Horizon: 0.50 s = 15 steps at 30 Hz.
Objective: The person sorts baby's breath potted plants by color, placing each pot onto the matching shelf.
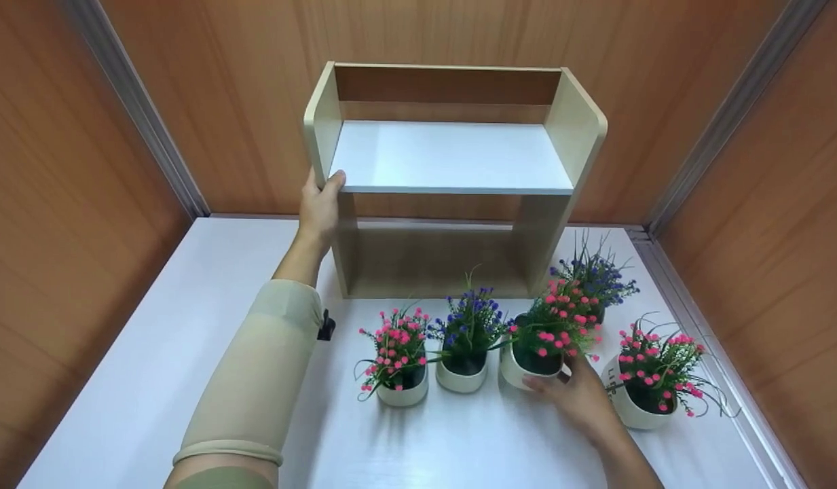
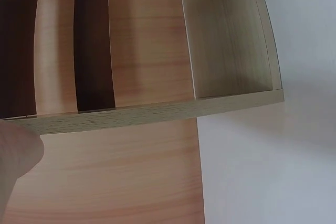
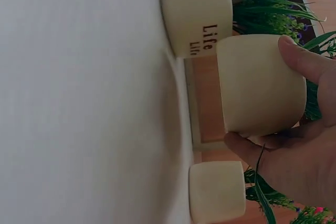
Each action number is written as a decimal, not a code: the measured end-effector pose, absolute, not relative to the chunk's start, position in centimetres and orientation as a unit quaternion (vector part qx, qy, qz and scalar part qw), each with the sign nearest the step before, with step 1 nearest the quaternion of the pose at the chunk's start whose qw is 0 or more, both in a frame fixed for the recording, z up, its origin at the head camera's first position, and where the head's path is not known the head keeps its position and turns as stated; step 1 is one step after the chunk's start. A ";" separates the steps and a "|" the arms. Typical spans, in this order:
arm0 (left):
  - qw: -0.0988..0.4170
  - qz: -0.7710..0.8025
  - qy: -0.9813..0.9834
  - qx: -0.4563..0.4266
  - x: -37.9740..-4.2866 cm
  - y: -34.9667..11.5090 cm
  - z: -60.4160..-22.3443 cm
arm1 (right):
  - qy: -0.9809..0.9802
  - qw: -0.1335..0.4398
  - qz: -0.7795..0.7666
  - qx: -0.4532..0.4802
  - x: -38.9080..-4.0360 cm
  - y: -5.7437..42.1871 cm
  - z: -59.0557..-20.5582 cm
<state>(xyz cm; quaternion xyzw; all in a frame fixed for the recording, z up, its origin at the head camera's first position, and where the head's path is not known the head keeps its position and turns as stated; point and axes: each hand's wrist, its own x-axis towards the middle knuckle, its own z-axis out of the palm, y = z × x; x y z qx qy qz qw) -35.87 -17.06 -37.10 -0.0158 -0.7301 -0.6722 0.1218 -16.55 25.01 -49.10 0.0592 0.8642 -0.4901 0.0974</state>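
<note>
A two-tier wooden shelf with a white upper board stands at the back of the table. My left hand grips the edge of its left side panel, thumb in front. In the left wrist view, the thumb lies at the panel's edge. My right hand holds a white flowerpot with pink flowers, fingers and thumb around its side. That pot hangs off the table surface in the right wrist view. Beside it stands a pot with blue flowers.
A pink-flowered pot stands front left, another at the right. Behind the held pot is a blue-flowered plant near the shelf's right side. Wood-grain walls enclose the white table.
</note>
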 end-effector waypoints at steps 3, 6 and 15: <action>0.121 -0.676 -0.727 -0.016 -35.8 -17.0 -36.9 | 0.865 0.090 -0.489 0.061 -16.6 24.8 -47.8; 0.116 -0.677 -0.727 -0.013 -35.3 -16.8 -36.3 | 0.870 0.081 -0.483 0.061 -16.7 24.8 -46.6; 0.107 -0.676 -0.729 -0.019 -33.6 -16.3 -34.6 | 0.859 0.067 -0.505 0.053 -17.1 24.9 -43.3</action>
